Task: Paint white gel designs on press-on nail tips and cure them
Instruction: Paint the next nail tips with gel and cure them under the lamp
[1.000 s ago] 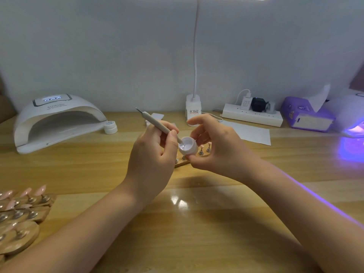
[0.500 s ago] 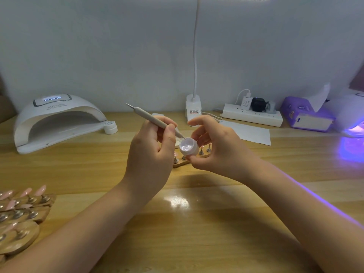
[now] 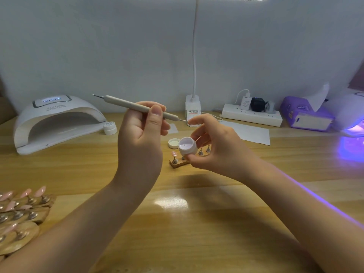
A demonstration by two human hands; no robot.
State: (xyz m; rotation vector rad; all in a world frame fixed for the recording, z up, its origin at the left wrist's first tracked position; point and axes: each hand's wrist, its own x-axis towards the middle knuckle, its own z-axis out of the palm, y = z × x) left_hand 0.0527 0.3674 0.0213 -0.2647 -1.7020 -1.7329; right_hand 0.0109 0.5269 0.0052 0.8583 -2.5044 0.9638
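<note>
Head-worn view, forward-down, close over table [image 3: 197, 223]

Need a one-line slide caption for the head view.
Left hand holds dotting pen; right hand holds open gel pot.

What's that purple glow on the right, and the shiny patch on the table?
Head view: the purple spill comes from a lit curing lamp at the right edge, tinting the table; the bright patch is glare from the overhead light; edges look bent by the wide lens.

Gel jar [image 3: 187, 146] white, contents pale lilac-white. Pen tool [image 3: 137, 108] grey-beige, metal tips. Nail tips [image 3: 25, 193] at left pink on tan wooden stands. Cure lamp [image 3: 57, 121] white. Tissue box [image 3: 306, 115] purple. Table [image 3: 197, 223] honey wood; violet glow at right.
</note>
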